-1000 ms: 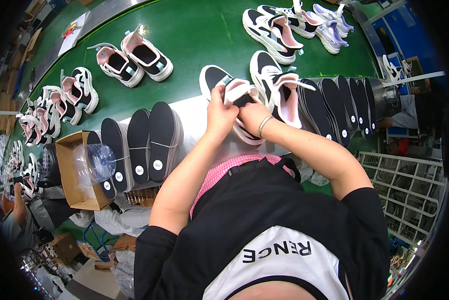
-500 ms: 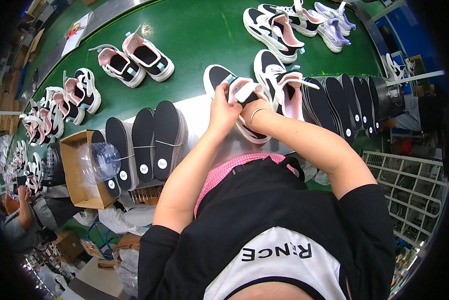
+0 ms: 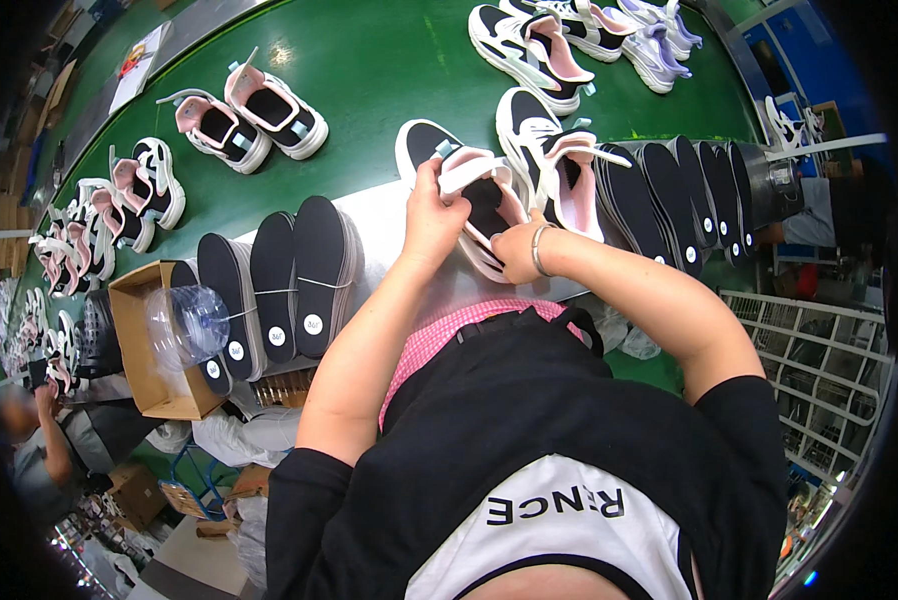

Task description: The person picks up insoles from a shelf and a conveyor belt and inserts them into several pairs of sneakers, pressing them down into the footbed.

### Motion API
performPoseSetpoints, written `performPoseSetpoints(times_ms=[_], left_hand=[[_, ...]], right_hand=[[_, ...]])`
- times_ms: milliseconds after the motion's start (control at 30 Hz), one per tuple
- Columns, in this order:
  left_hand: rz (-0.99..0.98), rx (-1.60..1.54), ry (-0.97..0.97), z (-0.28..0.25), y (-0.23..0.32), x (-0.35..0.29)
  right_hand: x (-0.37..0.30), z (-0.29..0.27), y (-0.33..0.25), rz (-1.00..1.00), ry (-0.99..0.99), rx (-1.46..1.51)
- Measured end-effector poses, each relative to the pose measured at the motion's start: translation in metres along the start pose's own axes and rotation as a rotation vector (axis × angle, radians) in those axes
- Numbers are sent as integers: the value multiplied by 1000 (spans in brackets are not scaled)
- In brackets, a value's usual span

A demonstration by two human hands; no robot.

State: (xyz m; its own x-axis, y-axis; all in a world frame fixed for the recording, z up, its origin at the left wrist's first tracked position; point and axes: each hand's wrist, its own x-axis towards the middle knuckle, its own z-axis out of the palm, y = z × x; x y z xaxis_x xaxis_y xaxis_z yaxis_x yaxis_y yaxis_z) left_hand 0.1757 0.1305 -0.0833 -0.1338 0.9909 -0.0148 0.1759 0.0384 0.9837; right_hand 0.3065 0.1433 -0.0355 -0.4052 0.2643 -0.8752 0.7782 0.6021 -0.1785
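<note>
A black and white sneaker with pink lining point(image 3: 486, 204) rests on the metal table edge in front of me, its toe pointing away. Pinched in my left hand point(image 3: 434, 217) is its tongue and collar on the left side. My right hand point(image 3: 521, 246) holds the heel, fingers curled at the collar with the tips partly hidden. A dark insole shows inside the opening. Touching its right side is a matching sneaker point(image 3: 541, 145), with its strap sticking out to the right.
Banded stacks of black insoles point(image 3: 324, 265) stand at left, and more insoles point(image 3: 634, 205) at right. An open cardboard box point(image 3: 129, 345) holds a clear plastic container point(image 3: 204, 322). Several sneakers point(image 3: 274, 105) sit on the green table point(image 3: 389, 60). Another person point(image 3: 54, 440) is at far left.
My right hand has come out of the sneaker's opening to its heel. My left hand keeps its hold by the tongue, and the opening now shows more. The whole view has shifted slightly.
</note>
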Motion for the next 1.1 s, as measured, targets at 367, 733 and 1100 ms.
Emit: performPoseSetpoints(times_ms=[367,733,1100], left_hand=[[-187,-295,-40,7,14,6],[-520,-424,-152,-2,15,27],[-176,-218,-68,-3,14,4]], right_hand=[[-9,11,10,-61,245,71],[15,-25,36,-136,1287,-288],[-21,-25,59,-596,631,1204]])
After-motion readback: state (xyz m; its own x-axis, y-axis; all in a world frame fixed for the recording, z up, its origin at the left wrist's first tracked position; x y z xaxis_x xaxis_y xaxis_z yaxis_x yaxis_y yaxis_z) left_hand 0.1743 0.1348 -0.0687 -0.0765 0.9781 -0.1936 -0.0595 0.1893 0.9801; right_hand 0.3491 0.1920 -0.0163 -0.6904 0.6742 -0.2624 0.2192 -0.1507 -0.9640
